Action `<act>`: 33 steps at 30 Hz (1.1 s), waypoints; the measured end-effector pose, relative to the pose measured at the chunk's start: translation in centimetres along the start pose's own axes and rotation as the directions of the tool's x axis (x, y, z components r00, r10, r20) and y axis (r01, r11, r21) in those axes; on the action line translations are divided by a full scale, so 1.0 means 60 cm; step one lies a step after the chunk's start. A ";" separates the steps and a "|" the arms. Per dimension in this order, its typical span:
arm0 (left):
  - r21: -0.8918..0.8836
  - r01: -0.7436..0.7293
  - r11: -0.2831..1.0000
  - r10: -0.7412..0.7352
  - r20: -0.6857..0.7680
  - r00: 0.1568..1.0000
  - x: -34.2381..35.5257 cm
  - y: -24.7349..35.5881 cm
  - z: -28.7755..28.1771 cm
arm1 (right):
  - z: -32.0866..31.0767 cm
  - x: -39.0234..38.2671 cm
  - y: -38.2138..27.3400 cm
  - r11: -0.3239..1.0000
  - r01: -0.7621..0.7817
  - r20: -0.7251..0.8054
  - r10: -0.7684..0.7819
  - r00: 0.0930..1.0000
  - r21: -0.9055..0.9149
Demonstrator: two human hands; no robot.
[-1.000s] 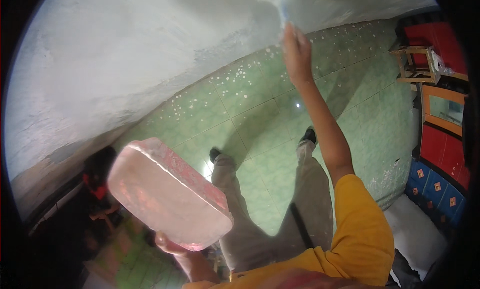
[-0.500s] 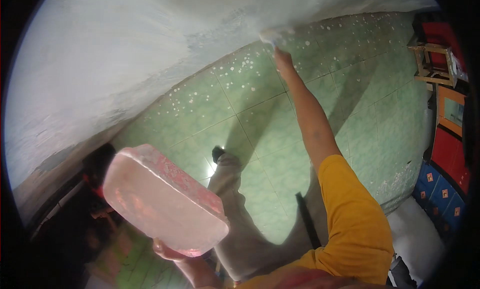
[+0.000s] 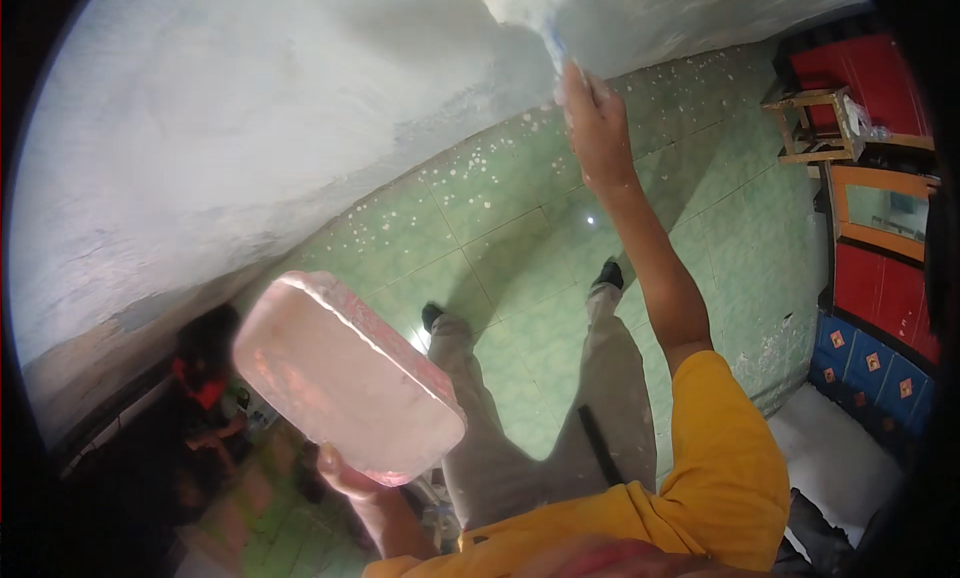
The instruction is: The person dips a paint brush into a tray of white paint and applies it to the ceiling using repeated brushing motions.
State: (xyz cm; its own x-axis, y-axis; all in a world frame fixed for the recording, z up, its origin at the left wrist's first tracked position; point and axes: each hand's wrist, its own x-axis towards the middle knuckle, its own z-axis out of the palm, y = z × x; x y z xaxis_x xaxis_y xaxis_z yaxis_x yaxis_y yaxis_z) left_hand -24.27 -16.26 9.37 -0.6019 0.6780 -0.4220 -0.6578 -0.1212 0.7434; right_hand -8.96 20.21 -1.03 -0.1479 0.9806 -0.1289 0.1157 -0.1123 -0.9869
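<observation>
My right hand (image 3: pixel 598 128) is closed round the handle of a paintbrush (image 3: pixel 535 13), its arm stretched out ahead. The wide, whitish bristles lie against or just before the pale wall (image 3: pixel 250 108); I cannot tell if they touch. At the lower left, my left hand (image 3: pixel 350 475) grips the near edge of a pinkish rectangular tub (image 3: pixel 340 378), thumb at the rim and the other fingers hidden beneath. Whitish-pink paint or liquid appears to fill the tub, and its outer side is smeared with white and red.
White drips speckle the green tiled floor (image 3: pixel 480 168) along the wall's foot. A wooden stool (image 3: pixel 815 128) stands at the far right, near red and orange furniture (image 3: pixel 880 213) and a blue patterned panel (image 3: pixel 870 363). Dark clutter (image 3: pixel 150 428) lies at the left.
My right hand has swung the paintbrush from low near the wall's foot up to higher on the wall. The tub in my left hand has shifted slightly right.
</observation>
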 end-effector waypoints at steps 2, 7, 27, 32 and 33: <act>-0.005 -0.002 1.000 0.003 0.025 1.000 -0.003 0.005 0.006 | -0.002 0.002 0.018 0.978 0.208 -0.037 -0.207 0.978 0.024; 0.079 -0.089 0.993 0.102 -0.181 0.978 -0.009 -0.008 -0.084 | 0.034 0.077 0.190 0.974 0.221 -0.074 -0.223 0.972 -0.042; 0.046 0.045 0.998 -0.043 -0.056 0.998 -0.041 0.045 0.054 | -0.010 0.042 -0.039 0.949 -0.316 0.029 0.316 0.948 0.013; 0.036 0.099 0.994 -0.099 0.018 0.995 -0.065 0.085 0.078 | -0.048 -0.044 -0.288 0.973 -0.123 0.106 0.104 0.989 0.197; 0.033 0.093 0.995 -0.094 0.026 0.995 -0.072 0.094 0.094 | -0.060 -0.059 -0.313 0.973 -0.114 0.104 0.094 0.990 0.199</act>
State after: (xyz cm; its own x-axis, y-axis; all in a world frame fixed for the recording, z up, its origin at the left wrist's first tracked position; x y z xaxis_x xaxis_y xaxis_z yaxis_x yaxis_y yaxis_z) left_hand -22.85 -15.78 18.32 -0.5258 0.7047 -0.4763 -0.6953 -0.0334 0.7179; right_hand -7.06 19.42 18.28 -0.2374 0.9436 -0.2308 -0.0664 -0.2528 -0.9652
